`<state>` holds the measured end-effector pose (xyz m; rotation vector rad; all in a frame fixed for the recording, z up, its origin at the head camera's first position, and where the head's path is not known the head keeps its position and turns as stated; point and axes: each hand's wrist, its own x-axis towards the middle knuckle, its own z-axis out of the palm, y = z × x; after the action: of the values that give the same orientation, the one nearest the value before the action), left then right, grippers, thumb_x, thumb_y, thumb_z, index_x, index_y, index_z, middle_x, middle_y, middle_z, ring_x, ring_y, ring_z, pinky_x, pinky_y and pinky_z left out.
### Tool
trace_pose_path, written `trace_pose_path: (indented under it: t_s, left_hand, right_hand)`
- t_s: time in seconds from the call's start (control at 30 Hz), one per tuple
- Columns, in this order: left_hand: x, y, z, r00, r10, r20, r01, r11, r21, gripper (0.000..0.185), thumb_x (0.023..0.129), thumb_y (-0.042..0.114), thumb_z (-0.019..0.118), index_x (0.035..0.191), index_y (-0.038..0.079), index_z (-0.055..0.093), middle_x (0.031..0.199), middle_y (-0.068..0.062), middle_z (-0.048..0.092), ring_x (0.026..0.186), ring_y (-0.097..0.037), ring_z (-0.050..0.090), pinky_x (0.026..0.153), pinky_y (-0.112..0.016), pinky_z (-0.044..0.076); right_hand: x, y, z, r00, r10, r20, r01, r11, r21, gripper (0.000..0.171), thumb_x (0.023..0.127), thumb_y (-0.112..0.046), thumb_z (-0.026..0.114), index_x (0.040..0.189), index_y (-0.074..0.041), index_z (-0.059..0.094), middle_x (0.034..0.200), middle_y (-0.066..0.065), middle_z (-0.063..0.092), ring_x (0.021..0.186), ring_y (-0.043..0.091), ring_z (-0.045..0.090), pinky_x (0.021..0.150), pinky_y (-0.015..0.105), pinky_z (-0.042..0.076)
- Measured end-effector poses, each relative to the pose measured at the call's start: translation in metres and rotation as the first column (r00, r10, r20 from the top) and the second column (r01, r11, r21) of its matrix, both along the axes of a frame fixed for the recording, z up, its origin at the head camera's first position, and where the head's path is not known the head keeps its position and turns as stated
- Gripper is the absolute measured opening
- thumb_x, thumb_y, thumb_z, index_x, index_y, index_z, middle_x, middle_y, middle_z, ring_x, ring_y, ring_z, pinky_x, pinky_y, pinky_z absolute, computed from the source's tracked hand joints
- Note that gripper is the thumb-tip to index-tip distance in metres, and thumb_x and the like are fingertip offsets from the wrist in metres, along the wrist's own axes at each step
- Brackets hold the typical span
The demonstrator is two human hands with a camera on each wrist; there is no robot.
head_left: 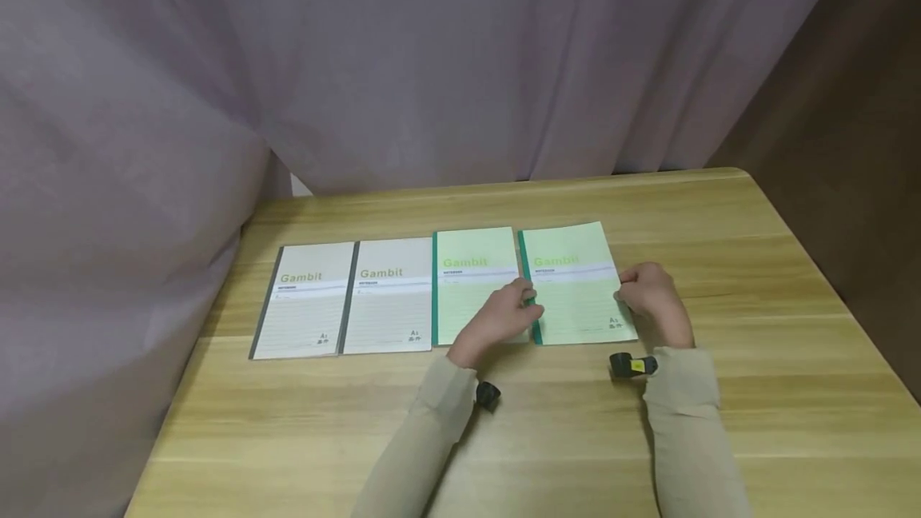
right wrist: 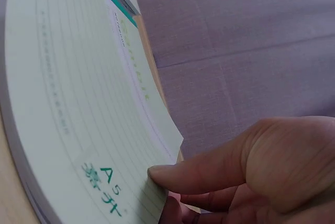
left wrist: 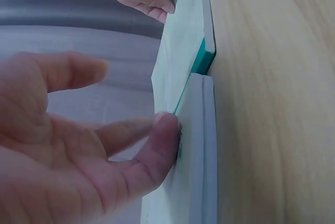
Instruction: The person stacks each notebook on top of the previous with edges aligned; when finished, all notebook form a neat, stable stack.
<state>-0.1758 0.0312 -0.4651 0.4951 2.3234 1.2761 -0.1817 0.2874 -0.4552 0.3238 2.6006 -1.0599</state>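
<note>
Four "Gambit" notebooks lie side by side on a wooden table [head_left: 755, 390]: two grey ones [head_left: 305, 302] [head_left: 388, 294] on the left, two green ones to their right. My hands are on the rightmost green notebook [head_left: 576, 294]. The left hand [head_left: 504, 314] reaches its teal spine with loosely extended fingers; in the left wrist view one fingertip [left wrist: 167, 130] touches the spine edge. My right hand [head_left: 651, 298] pinches the right edge, with the thumb [right wrist: 178, 174] on the cover and fingers under it. That notebook [right wrist: 68, 103] bows upward at this edge. The second green notebook [head_left: 471, 278] lies partly under my left hand.
A mauve curtain [head_left: 432, 62] hangs behind the table and down its left side. Bare tabletop stretches in front of the notebooks and to the right of them. A dark brown wall [head_left: 849, 102] stands to the right.
</note>
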Motion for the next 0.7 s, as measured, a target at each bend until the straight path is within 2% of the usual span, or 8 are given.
trace_pose_path:
  t_s: [0.07, 0.17, 0.23, 0.3, 0.4, 0.47, 0.57, 0.7]
  left_hand:
    - [0.000, 0.000, 0.001, 1.000, 0.008, 0.000, -0.008, 1.000, 0.013, 0.040, 0.098, 0.016, 0.053, 0.129, -0.008, 0.051, 0.095, -0.007, 0.061, 0.075, -0.011, 0.052, 0.068, -0.023, 0.044]
    - [0.001, 0.001, 0.002, 1.000, 0.006, -0.017, -0.005, 1.000, 0.027, 0.016, 0.097, 0.014, 0.054, 0.099, -0.002, 0.049, 0.072, 0.000, 0.035, 0.057, -0.011, 0.030, 0.053, -0.024, 0.029]
    - [0.001, 0.002, 0.003, 0.999, 0.002, -0.036, -0.001, 1.000, 0.017, 0.018, 0.097, 0.014, 0.055, 0.088, 0.004, 0.043, 0.071, 0.002, 0.034, 0.056, -0.010, 0.029, 0.052, -0.023, 0.029]
    - [0.001, 0.004, 0.003, 0.999, 0.008, -0.041, -0.007, 1.000, 0.011, 0.018, 0.097, 0.014, 0.055, 0.086, 0.005, 0.043, 0.071, 0.003, 0.035, 0.056, -0.010, 0.031, 0.051, -0.022, 0.029]
    - [0.000, 0.007, 0.004, 0.999, 0.028, -0.034, -0.027, 0.999, 0.021, 0.016, 0.097, 0.013, 0.055, 0.097, -0.003, 0.051, 0.071, 0.002, 0.036, 0.056, -0.010, 0.033, 0.050, -0.021, 0.031]
    - [0.000, 0.008, 0.004, 0.999, 0.052, -0.010, -0.051, 0.998, 0.041, 0.029, 0.096, 0.011, 0.056, 0.115, -0.011, 0.052, 0.074, -0.001, 0.041, 0.056, -0.010, 0.034, 0.050, -0.022, 0.032]
    - [0.000, 0.010, 0.004, 0.995, 0.095, 0.043, -0.098, 0.993, 0.072, 0.054, 0.095, 0.008, 0.058, 0.141, -0.014, 0.039, 0.090, -0.013, 0.059, 0.061, -0.012, 0.043, 0.053, -0.022, 0.037]
    - [0.001, 0.011, 0.004, 0.980, 0.160, 0.117, -0.172, 0.980, 0.104, 0.065, 0.093, 0.003, 0.061, 0.149, -0.012, 0.031, 0.125, -0.029, 0.060, 0.093, -0.021, 0.062, 0.073, -0.025, 0.051]
  right_hand:
    - [-0.001, 0.000, 0.001, 1.000, -0.007, 0.003, 0.007, 1.000, -0.002, 0.038, 0.088, 0.000, 0.056, 0.121, 0.019, 0.056, 0.116, 0.034, 0.056, 0.099, 0.040, 0.052, 0.077, 0.041, 0.048]
    - [0.000, -0.002, 0.002, 1.000, -0.016, 0.018, 0.016, 1.000, 0.003, 0.037, 0.089, 0.000, 0.054, 0.121, 0.019, 0.055, 0.114, 0.031, 0.056, 0.096, 0.037, 0.052, 0.071, 0.036, 0.047]
    - [0.000, -0.003, 0.003, 0.999, -0.023, 0.027, 0.023, 1.000, 0.009, 0.037, 0.090, 0.001, 0.053, 0.122, 0.018, 0.055, 0.113, 0.030, 0.056, 0.094, 0.036, 0.052, 0.069, 0.034, 0.046]
    - [0.001, -0.004, 0.004, 0.999, -0.034, 0.028, 0.034, 0.999, 0.017, 0.036, 0.090, 0.001, 0.051, 0.121, 0.018, 0.055, 0.113, 0.030, 0.056, 0.093, 0.035, 0.052, 0.068, 0.033, 0.046]
    - [0.001, -0.005, 0.006, 0.999, -0.049, 0.022, 0.048, 0.999, 0.024, 0.036, 0.088, 0.001, 0.050, 0.120, 0.018, 0.056, 0.111, 0.029, 0.056, 0.091, 0.035, 0.052, 0.066, 0.033, 0.046]
    - [0.001, -0.005, 0.008, 0.998, -0.053, 0.017, 0.052, 0.998, 0.022, 0.035, 0.088, 0.001, 0.051, 0.118, 0.018, 0.057, 0.110, 0.029, 0.056, 0.092, 0.036, 0.052, 0.067, 0.033, 0.045]
    - [0.003, -0.005, 0.008, 0.998, -0.056, 0.023, 0.056, 0.998, 0.013, 0.034, 0.088, 0.001, 0.051, 0.117, 0.018, 0.057, 0.108, 0.029, 0.056, 0.093, 0.037, 0.051, 0.068, 0.034, 0.044]
    - [0.003, -0.004, 0.006, 0.998, -0.054, 0.030, 0.054, 0.999, 0.005, 0.033, 0.087, 0.000, 0.051, 0.116, 0.017, 0.058, 0.107, 0.027, 0.056, 0.092, 0.036, 0.051, 0.067, 0.034, 0.044]
